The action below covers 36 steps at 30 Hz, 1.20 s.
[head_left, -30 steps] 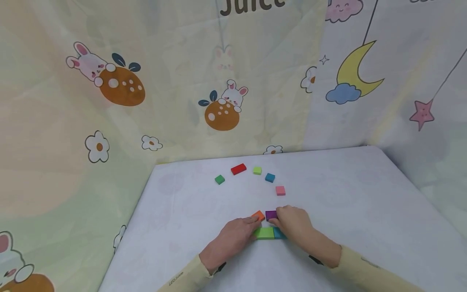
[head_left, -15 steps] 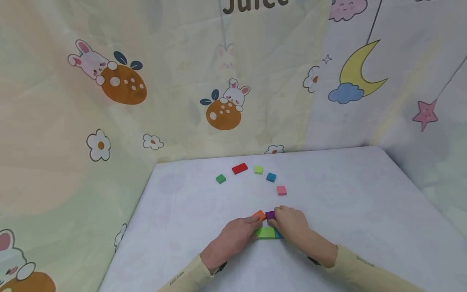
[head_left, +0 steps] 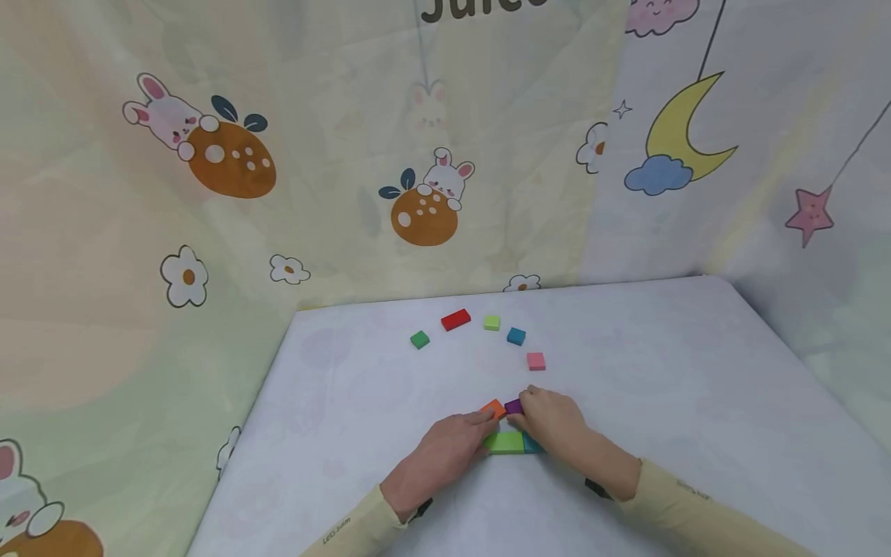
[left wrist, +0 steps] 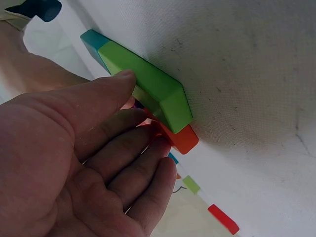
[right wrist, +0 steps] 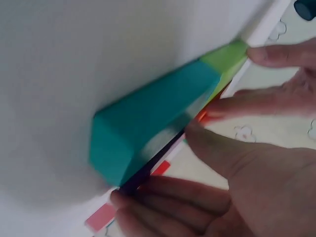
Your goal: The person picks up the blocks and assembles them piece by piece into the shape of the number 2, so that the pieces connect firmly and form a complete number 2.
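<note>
Right hand (head_left: 552, 419) pinches purple block (head_left: 513, 406), at 3 o'clock of orange block (head_left: 496, 406); left hand (head_left: 448, 449), fingers relaxed, touches latter. Both likely light, stiff, slick; grip long sides.

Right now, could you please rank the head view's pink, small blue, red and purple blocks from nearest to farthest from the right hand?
1. Purple block, held by the right hand.
2. Pink block, just beyond.
3. Small blue block, farther back.
4. Red block, back left.
</note>
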Tool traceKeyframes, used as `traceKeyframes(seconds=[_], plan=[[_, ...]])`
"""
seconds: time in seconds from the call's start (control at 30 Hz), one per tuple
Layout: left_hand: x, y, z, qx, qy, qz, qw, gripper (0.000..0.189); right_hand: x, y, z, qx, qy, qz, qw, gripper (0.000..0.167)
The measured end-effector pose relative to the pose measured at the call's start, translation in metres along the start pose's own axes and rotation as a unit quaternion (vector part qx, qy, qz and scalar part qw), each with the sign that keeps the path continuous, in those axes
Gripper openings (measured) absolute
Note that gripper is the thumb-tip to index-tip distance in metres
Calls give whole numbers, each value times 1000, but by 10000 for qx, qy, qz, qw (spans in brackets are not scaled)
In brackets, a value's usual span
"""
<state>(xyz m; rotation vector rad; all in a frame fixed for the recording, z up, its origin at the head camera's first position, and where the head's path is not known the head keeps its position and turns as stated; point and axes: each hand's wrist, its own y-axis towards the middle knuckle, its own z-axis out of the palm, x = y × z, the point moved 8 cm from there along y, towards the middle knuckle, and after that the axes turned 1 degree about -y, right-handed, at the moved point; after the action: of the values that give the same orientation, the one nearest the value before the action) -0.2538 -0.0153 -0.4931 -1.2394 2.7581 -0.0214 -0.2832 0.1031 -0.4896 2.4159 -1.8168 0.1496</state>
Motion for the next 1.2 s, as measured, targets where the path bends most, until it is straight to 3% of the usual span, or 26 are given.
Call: traceKeyframes(seconds=[0.17,0.47,1.2], plan=[[-1,0,0,-24,84,54,9999,44,-9,11,1,155,266,-289,9991,34],[0,-1,-1,132,36,-53,9999,46,-18,29,6,570,563,-582,9951,56],[0,0,-1,68,74,-14,9999,45,-18,34,10,780,724,-888,9903,64]])
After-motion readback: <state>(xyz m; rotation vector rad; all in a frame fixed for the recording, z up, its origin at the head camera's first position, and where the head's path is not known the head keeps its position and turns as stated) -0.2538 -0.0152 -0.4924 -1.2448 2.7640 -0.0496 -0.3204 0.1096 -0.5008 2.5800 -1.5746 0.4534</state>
